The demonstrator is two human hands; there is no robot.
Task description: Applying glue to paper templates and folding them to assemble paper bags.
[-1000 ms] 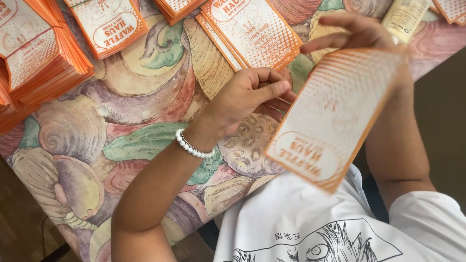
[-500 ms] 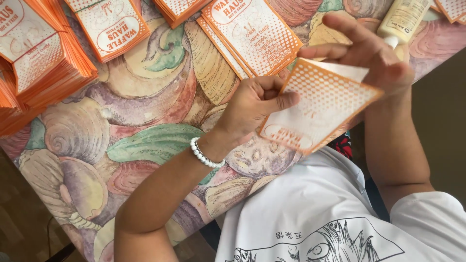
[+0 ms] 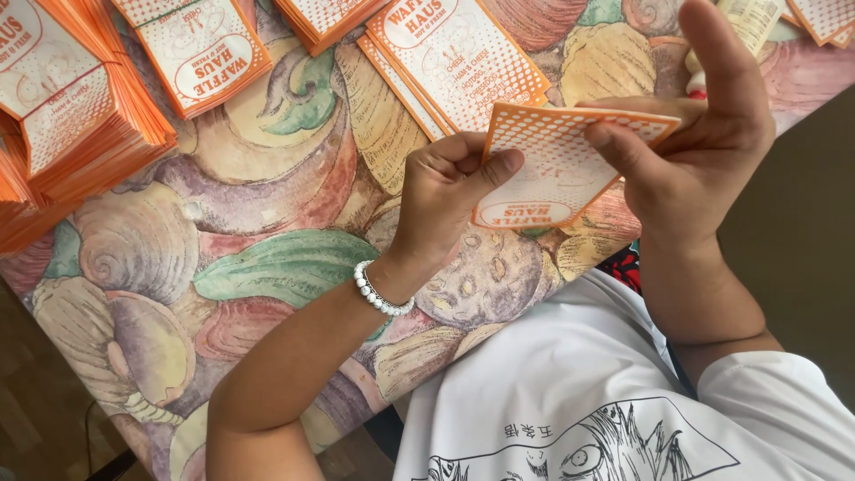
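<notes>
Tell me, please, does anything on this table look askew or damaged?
Nothing looks damaged. The tall stack of orange sheets at the left edge is fanned and slumping, not squared. The sheet both hands hold looks intact.

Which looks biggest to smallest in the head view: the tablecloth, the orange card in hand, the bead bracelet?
1. Tablecloth
2. Orange card, held by the left hand and right hand; closer to camera, so its apparent size is inflated
3. Bead bracelet

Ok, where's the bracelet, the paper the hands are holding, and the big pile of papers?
bracelet [image 3: 381, 294]: head view, on the white beads at the left wrist.
paper [image 3: 554, 169]: head view, on its dotted middle, between both hands.
pile of papers [image 3: 67, 125]: head view, on the top sheet, at the left.
</notes>
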